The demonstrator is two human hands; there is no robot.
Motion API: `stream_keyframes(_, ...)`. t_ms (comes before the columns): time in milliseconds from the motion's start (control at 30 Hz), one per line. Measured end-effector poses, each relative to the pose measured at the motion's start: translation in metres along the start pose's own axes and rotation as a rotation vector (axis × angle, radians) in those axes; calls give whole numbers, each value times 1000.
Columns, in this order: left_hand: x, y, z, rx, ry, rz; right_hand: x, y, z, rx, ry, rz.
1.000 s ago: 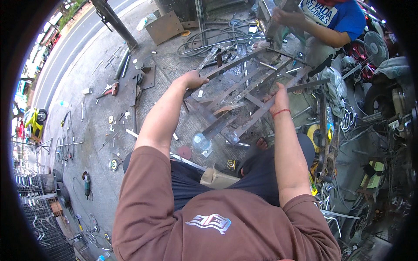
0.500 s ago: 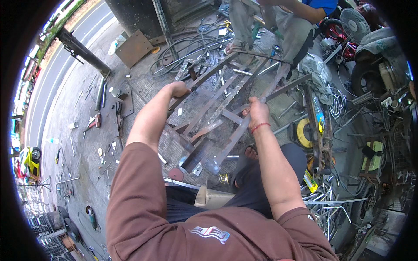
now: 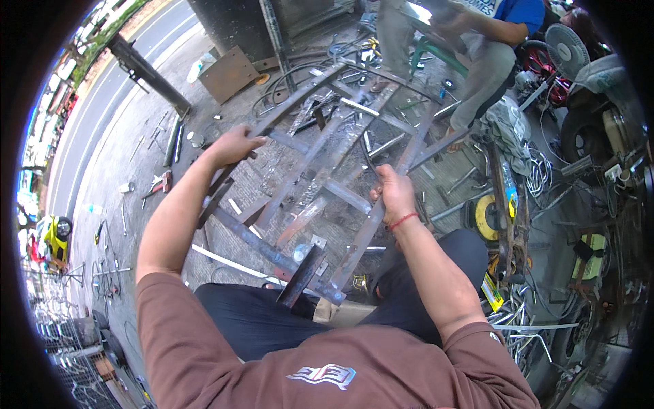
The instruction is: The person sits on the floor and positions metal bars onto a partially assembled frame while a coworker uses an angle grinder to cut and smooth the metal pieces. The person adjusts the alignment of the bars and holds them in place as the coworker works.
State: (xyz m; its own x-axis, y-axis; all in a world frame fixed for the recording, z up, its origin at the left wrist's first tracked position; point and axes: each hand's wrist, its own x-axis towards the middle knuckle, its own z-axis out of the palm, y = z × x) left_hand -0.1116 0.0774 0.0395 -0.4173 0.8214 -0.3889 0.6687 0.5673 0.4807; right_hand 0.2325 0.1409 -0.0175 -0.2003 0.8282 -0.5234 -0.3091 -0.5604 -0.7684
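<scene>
A welded steel frame (image 3: 289, 172) of rusty bars and crosspieces spans the space between my arms, tilted above the ground with its near end close to my lap. My left hand (image 3: 235, 146) is wrapped over the frame's left rail, thumb toward the inside. On the right rail, my right hand (image 3: 394, 192) grips with curled fingers; a red cord bracelet circles that wrist. A short dark angle-iron piece (image 3: 300, 276) sticks out at the frame's near end. The ground below is partly hidden by the bars.
Across from me a person in grey trousers (image 3: 487, 82) sits on a green stool (image 3: 436, 51). Cables, metal offcuts and a rusty plate (image 3: 228, 73) lie about the concrete. Right of me are a yellow round tool (image 3: 486, 217), a fan (image 3: 567, 49) and a tube pile (image 3: 521, 337).
The steel frame has come nearer to my lap and looks larger and flatter. My left hand has shifted left with its rail; the right hand keeps its grip, slightly lower.
</scene>
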Motion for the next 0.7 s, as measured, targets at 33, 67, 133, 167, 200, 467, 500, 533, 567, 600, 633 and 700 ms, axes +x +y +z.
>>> stream_keyframes(33,-16,-7,-13,-51,-9,29,-6,4,8,-1,-49,-1)
stream_keyframes(67,-35,-14,-25,-141,8,11,-11,9,18,-6,-56,-5)
stream_keyframes(133,-75,-28,-54,-224,54,-68,-22,22,38,-32,-174,7)
stream_keyframes(167,-94,-33,-69,-220,80,-108,-27,30,49,-35,-230,11)
stream_keyframes(200,-114,-38,-83,-200,195,-81,-32,40,63,-9,-286,17)
stream_keyframes(467,-246,-55,-251,300,722,-122,-64,89,235,-30,-870,272)
stream_keyframes(500,-256,-60,-264,471,806,-137,-63,87,249,-267,-957,207)
stream_keyframes(533,-269,-67,-275,485,755,-150,-65,86,254,-526,-993,159)
stream_keyframes(567,-277,-79,-277,490,808,-80,-68,85,256,-658,-1043,134)
stream_keyframes(600,-279,-92,-276,597,852,-134,-70,83,247,-708,-1129,86)
stream_keyframes(633,-281,-109,-270,752,887,-57,-73,79,236,-800,-1211,32)
stream_keyframes(700,-273,-142,-262,693,732,-223,-80,73,199,-965,-1212,-99)
